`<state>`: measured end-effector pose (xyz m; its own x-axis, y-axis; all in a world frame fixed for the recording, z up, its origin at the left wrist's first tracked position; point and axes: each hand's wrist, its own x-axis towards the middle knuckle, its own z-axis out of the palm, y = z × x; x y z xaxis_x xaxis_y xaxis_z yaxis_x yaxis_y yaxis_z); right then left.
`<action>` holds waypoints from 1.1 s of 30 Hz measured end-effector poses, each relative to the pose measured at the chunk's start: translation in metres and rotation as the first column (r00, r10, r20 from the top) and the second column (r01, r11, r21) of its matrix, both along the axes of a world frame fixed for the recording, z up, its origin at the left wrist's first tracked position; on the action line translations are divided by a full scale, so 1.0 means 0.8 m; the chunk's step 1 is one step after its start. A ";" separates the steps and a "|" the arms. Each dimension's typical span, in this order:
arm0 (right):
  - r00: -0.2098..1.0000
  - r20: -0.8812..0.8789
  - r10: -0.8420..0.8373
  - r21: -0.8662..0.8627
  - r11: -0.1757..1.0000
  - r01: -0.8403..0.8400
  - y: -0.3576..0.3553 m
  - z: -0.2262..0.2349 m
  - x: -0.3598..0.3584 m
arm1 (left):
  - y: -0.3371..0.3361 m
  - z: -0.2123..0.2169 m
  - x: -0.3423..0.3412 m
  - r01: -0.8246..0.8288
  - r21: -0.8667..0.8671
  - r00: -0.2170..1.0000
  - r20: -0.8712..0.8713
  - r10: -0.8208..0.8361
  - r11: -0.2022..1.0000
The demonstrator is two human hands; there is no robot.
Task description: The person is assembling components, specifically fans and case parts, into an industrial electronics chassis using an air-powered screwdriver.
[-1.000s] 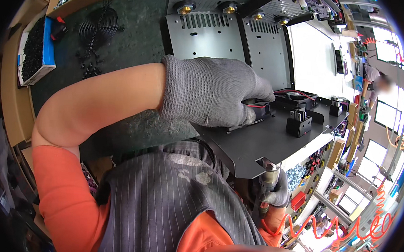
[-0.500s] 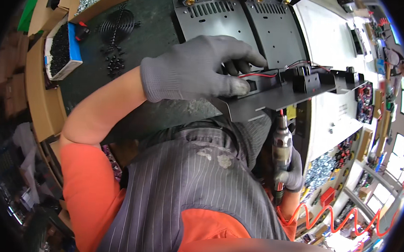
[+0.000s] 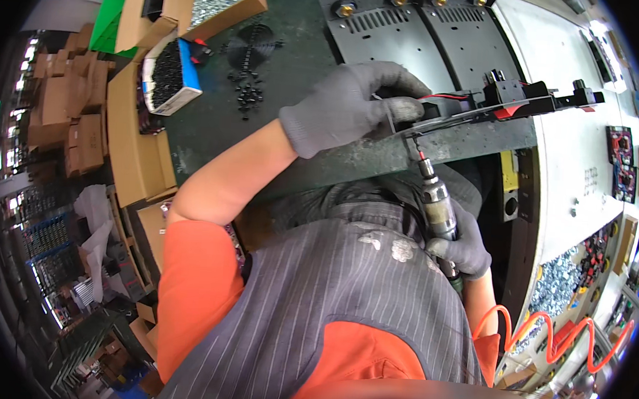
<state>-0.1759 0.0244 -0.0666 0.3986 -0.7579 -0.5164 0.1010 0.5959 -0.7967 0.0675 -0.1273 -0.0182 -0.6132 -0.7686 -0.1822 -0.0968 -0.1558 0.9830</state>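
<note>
Gloved left hand [image 3: 349,107] clamped on black metal chassis panel [image 3: 476,110] tilted at table [image 3: 214,132] edge; right hand [image 3: 461,247] below, gripping pneumatic screwdriver [image 3: 435,205] pointed upward beneath panel.

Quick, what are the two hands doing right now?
Left hand: closed, holding the black metal plate tilted up.
Right hand: closed around the power screwdriver.

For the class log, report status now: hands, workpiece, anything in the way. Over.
Left hand gripping black panel tilted at bench edge. Right hand holds pneumatic screwdriver, bit up against panel's underside. Nothing seen in the way.
</note>
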 end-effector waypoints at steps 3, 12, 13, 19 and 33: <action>0.990 -0.125 0.065 -0.120 0.990 -0.080 0.004 0.002 0.003 | 0.002 -0.008 0.001 -0.016 -0.113 0.999 0.033 0.020 0.993; 0.990 -0.040 -0.133 -0.066 0.989 0.130 0.018 -0.002 0.007 | 0.028 -0.028 0.073 -0.139 -0.791 0.853 0.210 0.477 0.595; 0.986 -0.038 -0.164 -0.040 0.986 0.163 0.020 -0.005 0.007 | 0.031 -0.025 0.098 -0.076 -0.839 0.760 0.302 0.575 0.540; 0.959 -0.272 -0.082 -0.148 0.988 0.043 0.022 -0.024 0.005 | 0.042 -0.041 0.212 -0.186 -0.710 0.415 0.570 0.709 0.680; 0.990 -0.119 0.075 0.032 0.997 -0.072 0.022 0.007 0.013 | 0.022 -0.059 0.240 -0.501 -0.538 0.450 0.507 0.735 0.678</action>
<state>-0.1652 0.0416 -0.0606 0.3869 -0.7135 -0.5842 -0.0390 0.6203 -0.7834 0.2593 -0.1099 -0.0652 0.2435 -0.9697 -0.0198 -0.6923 -0.1881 0.6967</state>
